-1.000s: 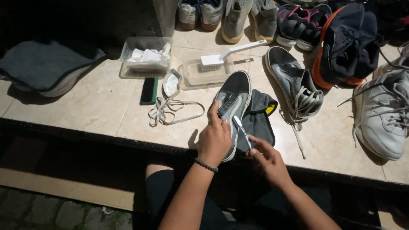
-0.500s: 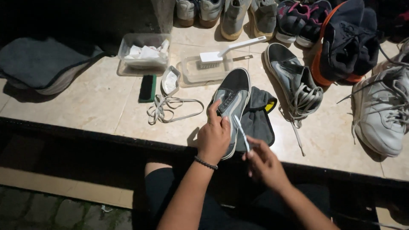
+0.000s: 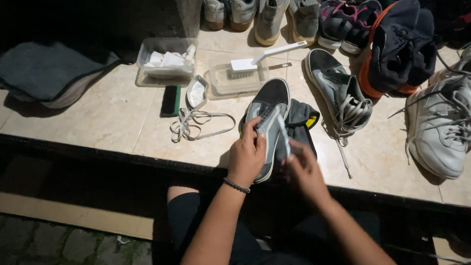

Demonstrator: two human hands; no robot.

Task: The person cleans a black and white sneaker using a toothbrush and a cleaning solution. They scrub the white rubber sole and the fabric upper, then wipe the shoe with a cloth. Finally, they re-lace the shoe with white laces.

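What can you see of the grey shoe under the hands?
The grey shoe is a low sneaker with a dark opening and a pale sole edge, seemingly canvas. It lies on the tiled ledge, heel away from the person, beside a dark cloth. The left hand presses on its front; the right hand pulls a white lace.

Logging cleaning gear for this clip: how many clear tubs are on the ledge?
2. The left tub holds white cloths; the right tub, beside it, has a white brush across it. More could lie out of frame.
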